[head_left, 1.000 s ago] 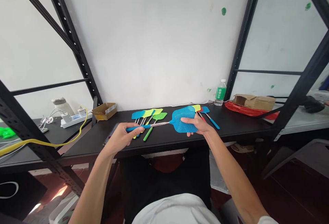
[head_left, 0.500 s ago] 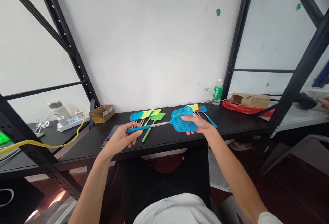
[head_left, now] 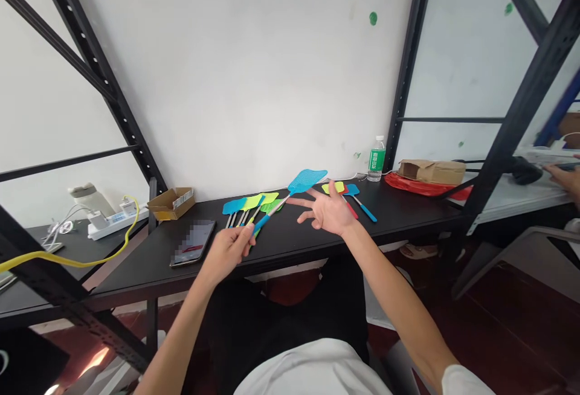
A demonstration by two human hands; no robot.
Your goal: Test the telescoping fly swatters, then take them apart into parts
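Note:
A blue fly swatter (head_left: pixel 308 181) is raised at a slant above the black table, its head tilted and pointing up to the right. My left hand (head_left: pixel 231 247) is closed around its blue handle. Close to the swatter's head, my right hand (head_left: pixel 330 211) is spread with fingers apart and nothing in it; whether a fingertip touches the swatter I cannot tell. Behind lie several blue, yellow and green swatters (head_left: pixel 251 203), partly covered by the held one. Past my right hand rest a yellow swatter (head_left: pixel 333 188), a red one (head_left: pixel 350 206) and a blue one (head_left: pixel 364 208).
On the black table (head_left: pixel 136 265) lie a tablet (head_left: pixel 194 244) and an open cardboard box (head_left: pixel 172 203). A water bottle (head_left: pixel 376 159) stands at the back right. A yellow cable (head_left: pixel 104 262) crosses the left. Another person's hand (head_left: pixel 564 177) shows at far right.
My right hand has let go of the blue swatter's head and opened. The swatter has swung up, head higher, still in my left hand. The view has shifted slightly.

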